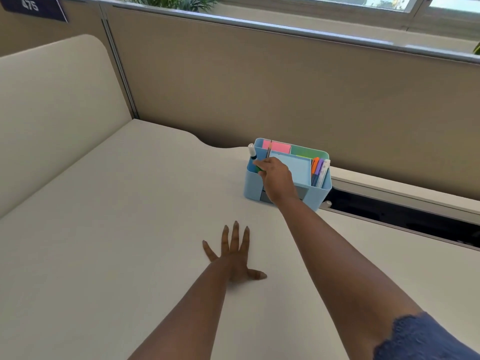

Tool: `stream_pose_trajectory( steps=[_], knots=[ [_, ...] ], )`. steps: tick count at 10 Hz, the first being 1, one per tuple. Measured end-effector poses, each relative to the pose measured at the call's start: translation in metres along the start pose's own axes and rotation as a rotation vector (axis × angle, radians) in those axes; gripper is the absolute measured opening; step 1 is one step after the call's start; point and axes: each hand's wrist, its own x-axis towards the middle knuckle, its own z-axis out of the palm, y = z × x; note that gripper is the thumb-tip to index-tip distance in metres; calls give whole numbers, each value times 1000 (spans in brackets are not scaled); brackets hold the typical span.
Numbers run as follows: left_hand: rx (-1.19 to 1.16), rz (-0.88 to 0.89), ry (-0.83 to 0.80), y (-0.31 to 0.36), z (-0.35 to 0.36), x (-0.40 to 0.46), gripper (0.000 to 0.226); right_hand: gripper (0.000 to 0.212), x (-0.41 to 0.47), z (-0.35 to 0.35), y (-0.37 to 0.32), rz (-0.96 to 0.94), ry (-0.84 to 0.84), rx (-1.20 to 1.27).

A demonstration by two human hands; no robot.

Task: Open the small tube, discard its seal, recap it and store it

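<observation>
A light blue desk organizer (320, 194) stands at the far edge of the desk. My right hand (276, 178) reaches over its left compartment with the fingers closed around a small green item (258, 169), mostly hidden by the hand; whether it is the tube I cannot tell. A white marker with a dark band (252, 151) and a thin pencil (268, 150) stand upright in that compartment. My left hand (233, 252) lies flat on the desk, fingers spread, holding nothing.
The organizer also holds pink (276, 146) and green (309, 152) sticky notes and several coloured pens (319, 170) at its right. A beige partition (259, 81) rises behind the cream desk (130, 229). A dark cable gap (402, 216) runs along the right rear edge.
</observation>
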Motion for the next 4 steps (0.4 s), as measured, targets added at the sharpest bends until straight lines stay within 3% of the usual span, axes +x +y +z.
stream_pose_trajectory(
  steps=[2, 4],
  knots=[
    [10, -1, -3, -1, 1, 1, 114, 41, -7, -7, 2, -48, -113, -71],
    [19, -15, 17, -3, 2, -2, 112, 45, -21, -29, 12, -18, -66, -5]
  ],
)
